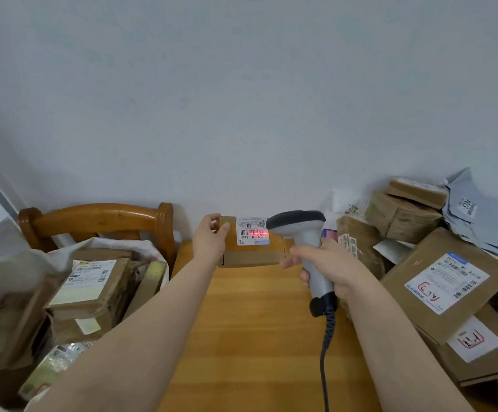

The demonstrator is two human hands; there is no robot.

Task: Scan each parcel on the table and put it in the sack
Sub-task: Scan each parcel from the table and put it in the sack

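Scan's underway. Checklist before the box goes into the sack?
1. Left hand grips box: ok.
2. Red beam lies on the label barcode: ok.
3. Scan registered: cannot tell.
4. Right hand holds scanner: ok.
5. Sack mouth open, to the left: ok.
6. Room left in it: cannot tell.
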